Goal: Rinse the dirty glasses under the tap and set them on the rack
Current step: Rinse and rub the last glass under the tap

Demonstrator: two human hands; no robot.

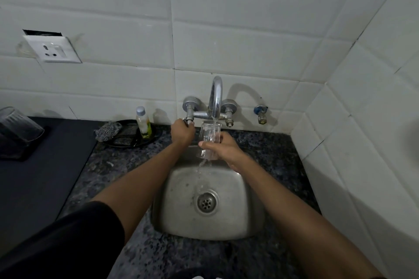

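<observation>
My right hand (pixel 223 148) grips a clear glass (pixel 209 135) upright under the curved tap spout (pixel 216 95). Water runs from the spout into the glass and spills over into the steel sink (pixel 238 199). My left hand (pixel 181 132) grips the left tap handle (pixel 189 120), just left of the glass. Another clear glass (pixel 19 125) lies tilted on the dark rack (pixel 15 149) at the far left.
A dark mat (pixel 45 176) covers the counter on the left. A black tray (pixel 129 135) behind it holds a scrubber (pixel 108 130) and a small soap bottle (pixel 143 122). Tiled walls close in behind and on the right. A wall socket (pixel 54 48) sits upper left.
</observation>
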